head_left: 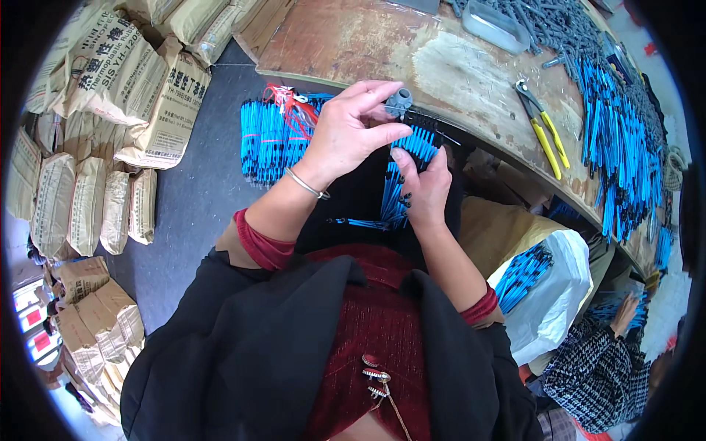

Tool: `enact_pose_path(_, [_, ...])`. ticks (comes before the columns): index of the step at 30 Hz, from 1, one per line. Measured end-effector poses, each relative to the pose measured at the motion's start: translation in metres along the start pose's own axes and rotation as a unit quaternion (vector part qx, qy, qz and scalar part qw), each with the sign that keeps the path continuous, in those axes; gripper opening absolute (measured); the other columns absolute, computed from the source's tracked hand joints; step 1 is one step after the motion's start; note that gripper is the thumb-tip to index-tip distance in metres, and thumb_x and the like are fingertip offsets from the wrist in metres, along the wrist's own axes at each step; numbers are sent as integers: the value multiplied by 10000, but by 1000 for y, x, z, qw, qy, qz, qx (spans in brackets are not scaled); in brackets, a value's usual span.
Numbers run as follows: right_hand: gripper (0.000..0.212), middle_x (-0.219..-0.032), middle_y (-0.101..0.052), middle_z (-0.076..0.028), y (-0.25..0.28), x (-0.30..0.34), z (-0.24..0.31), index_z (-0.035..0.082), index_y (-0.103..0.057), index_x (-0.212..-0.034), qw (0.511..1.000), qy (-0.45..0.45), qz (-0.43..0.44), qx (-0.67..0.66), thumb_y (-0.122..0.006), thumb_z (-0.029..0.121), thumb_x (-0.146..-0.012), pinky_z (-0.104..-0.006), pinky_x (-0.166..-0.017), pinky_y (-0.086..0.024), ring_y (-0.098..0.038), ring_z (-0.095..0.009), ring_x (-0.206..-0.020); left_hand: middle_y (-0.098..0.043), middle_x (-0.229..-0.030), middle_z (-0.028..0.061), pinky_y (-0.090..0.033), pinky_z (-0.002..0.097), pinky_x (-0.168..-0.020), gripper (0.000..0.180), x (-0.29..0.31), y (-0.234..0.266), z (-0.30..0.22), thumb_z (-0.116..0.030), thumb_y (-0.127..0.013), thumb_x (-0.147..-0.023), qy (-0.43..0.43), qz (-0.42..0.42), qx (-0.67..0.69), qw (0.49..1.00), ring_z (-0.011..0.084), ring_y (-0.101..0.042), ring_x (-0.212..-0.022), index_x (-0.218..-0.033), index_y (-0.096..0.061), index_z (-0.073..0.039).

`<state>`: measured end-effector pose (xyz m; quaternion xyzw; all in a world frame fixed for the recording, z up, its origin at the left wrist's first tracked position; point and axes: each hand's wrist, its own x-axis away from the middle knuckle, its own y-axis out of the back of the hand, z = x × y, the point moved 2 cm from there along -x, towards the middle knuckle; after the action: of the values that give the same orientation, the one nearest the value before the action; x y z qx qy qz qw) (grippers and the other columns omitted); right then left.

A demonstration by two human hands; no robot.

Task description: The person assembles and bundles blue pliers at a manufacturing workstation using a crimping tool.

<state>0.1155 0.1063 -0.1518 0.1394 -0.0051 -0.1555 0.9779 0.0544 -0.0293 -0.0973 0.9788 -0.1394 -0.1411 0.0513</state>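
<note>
My left hand (346, 132) reaches in at the table's near edge, thumb and forefinger closed on a grey, ribbed round plastic piece (399, 101) with a hole in its end. My right hand (426, 187) grips a bundle of thin blue sticks with black ends (419, 142), just below the grey piece. The bundle's black upper ends sit close to the grey piece; whether they touch is hard to tell. Some loose blue sticks (365, 223) rest on my lap below. Left of my hands lie tied bundles of blue sticks (268, 140) with red and white strings (294, 110) over them.
Yellow-handled pliers (546, 132) lie on the worn wooden table (353, 44). Grey parts (559, 22), a clear tray (496, 28) and many blue sticks (621, 140) cover its right side. Paper sacks (158, 103) line the left. A white sack (562, 283) holds sticks near a co-worker's hand (625, 314).
</note>
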Motion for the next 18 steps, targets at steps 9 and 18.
enact_pose_path(9, [309,-731,-612,-38,0,3,9,6,-551,-935,999,-31,23,-8,-705,225,-781,-247,-568,-441,-516,-85,-585,-567,-977,19,-479,197,-680,459,3,-1,-1,5,-688,-740,53,-41,-38,997,64,-577,-809,-1177,-552,-17])
enact_pose_path(18, [218,-701,-607,-33,3,3,11,11,-551,-920,997,70,21,-33,-635,192,-833,-277,-590,-459,-540,-121,-589,-611,-918,59,-499,231,-703,352,5,7,-1,-14,-697,-732,73,-18,123,990,96,-587,-780,-1064,-582,5])
